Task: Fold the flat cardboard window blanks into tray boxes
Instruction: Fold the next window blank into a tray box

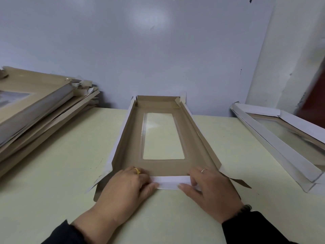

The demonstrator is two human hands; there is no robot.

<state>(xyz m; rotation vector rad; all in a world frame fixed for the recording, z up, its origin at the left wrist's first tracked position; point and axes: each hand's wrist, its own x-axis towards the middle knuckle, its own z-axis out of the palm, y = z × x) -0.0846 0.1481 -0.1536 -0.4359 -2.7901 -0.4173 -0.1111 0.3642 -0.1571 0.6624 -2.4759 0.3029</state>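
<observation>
Now near flap (168, 184) under both hands' fingers (149, 186).

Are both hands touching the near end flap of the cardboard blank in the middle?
Touching. The head view shows the left hand and right hand pressing the white near flap of the blank.

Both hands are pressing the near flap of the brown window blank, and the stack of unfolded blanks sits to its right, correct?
Not quite. In the head view the stack of flat brown cardboard blanks lies left of the brown window blank. The left hand and right hand do press its near white flap.
</observation>
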